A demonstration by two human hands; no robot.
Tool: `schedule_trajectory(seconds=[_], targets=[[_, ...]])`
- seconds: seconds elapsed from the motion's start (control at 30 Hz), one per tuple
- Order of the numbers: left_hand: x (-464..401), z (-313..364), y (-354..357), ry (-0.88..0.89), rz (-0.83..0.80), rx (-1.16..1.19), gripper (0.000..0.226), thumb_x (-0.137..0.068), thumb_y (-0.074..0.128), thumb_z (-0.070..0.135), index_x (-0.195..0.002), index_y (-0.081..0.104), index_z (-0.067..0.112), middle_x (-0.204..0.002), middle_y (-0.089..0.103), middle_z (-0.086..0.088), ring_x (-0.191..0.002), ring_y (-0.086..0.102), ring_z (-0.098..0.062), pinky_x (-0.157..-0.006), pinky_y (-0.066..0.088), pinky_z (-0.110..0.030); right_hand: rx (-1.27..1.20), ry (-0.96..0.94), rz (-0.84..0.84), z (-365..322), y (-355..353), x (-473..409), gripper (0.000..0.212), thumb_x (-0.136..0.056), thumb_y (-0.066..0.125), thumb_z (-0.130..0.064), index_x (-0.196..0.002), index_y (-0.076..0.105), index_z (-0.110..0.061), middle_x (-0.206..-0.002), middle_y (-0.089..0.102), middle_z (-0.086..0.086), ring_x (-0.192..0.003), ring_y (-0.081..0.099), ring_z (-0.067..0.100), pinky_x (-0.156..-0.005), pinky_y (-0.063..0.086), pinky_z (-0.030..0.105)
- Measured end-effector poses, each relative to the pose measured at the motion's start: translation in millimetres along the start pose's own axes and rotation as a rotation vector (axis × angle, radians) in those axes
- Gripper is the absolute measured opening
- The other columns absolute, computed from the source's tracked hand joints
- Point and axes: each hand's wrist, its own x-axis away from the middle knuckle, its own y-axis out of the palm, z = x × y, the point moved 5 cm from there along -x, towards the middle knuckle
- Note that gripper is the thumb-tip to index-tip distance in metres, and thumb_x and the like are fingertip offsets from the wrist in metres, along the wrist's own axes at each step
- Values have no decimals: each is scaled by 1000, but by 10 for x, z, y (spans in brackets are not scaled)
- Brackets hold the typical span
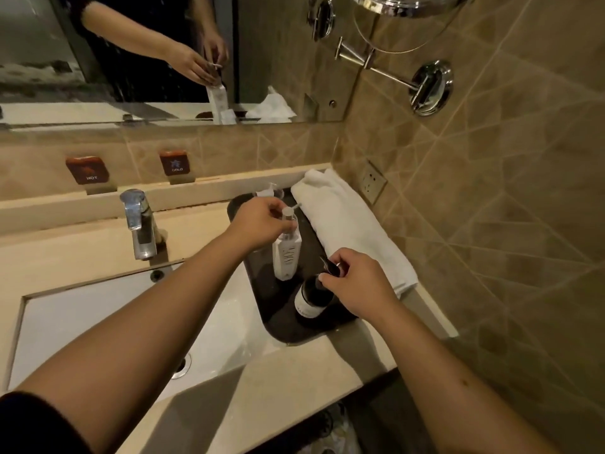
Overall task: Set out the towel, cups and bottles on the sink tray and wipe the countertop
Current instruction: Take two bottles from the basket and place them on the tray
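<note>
Beige countertop (288, 381), dark tray (281, 332) beside folded towel (353, 224). Left hand (258, 221) pinches white bottle (287, 253) pump; right hand (357, 283) grips dark bottle (311, 299) pump, both upright on tray.

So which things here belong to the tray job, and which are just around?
Job: tray, towel, white pump bottle, dark pump bottle, cups, left hand, right hand.
Around: faucet, wall socket, mirror.

Two hands (262, 221) (358, 283) are working over one tray (278, 329). Two bottles are standing on it, one white (287, 253), one dark (311, 301); one towel (347, 217) is lying alongside; one tap (139, 224) is sitting nearby.
</note>
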Motion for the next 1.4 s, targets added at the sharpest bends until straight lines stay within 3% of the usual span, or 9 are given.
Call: schedule_trajectory(seconds=[0.13,0.23,0.53,0.63,0.8,0.9,1.1,1.27,1.4], targets=[[-120,-69,105,-17,-12,-21,16,-78,83,27,-87,71,24,-85,68,8,-83,63,-10,-63,44,-24,0,-14,-47,16,137,-162,17,-86,76,-29,-85,59,-30,-69,53,-10,-60,52,6,-56,35,14],[-176,-99,158,-14,3,-45,14,-80,81,28,-90,73,22,-91,70,5,-87,64,-11,-71,49,-29,-1,-35,-74,57,216,-262,16,-87,76,-30,-87,60,-29,-70,54,-10,-61,53,7,-57,37,15],[-323,-73,323,-61,56,-15,28,-82,78,36,-104,74,19,-98,70,6,-93,65,-12,-81,54,-32,24,-67,-155,191,350,-440,15,-90,73,-31,-97,60,-28,-73,53,-13,-63,53,5,-66,43,18],[-337,-69,352,-75,88,-31,36,-82,77,39,-109,73,16,-100,69,5,-94,64,-13,-77,50,-28,34,-68,-159,217,356,-490,17,-90,72,-32,-101,59,-27,-75,52,-13,-67,51,6,-68,45,21],[-291,-125,338,-67,127,-54,31,-79,75,44,-100,75,22,-96,72,5,-91,66,-11,-74,54,-31,72,-67,-204,249,365,-504,25,-91,71,-30,-112,61,-22,-97,62,-4,-86,59,17,-82,52,32],[-243,-165,351,-84,144,-72,31,-79,74,49,-98,74,25,-95,72,6,-87,65,-7,-73,57,-33,54,-64,-241,271,378,-487,32,-92,71,-29,-121,61,-18,-113,68,2,-89,58,18,-80,48,31],[-146,-140,361,-50,180,-100,42,-77,77,51,-114,72,30,-98,65,16,-83,57,8,-66,44,-16,38,-92,-287,293,313,-443,41,-90,72,-33,-126,55,-24,-118,67,0,-104,65,21,-94,54,37],[51,-109,355,-97,209,-138,48,-78,74,54,-119,69,29,-104,65,14,-93,62,-5,-78,55,-29,23,-125,-260,314,152,-400,61,-89,73,-35,-140,41,-30,-117,66,1,-102,66,20,-93,55,36],[377,-98,314,-139,269,-204,44,-83,73,49,-120,66,25,-104,62,12,-92,58,-7,-72,47,-25,4,-214,-189,282,-21,-311,62,-89,73,-37,-140,39,-30,-112,64,0,-97,64,19,-87,55,34]])
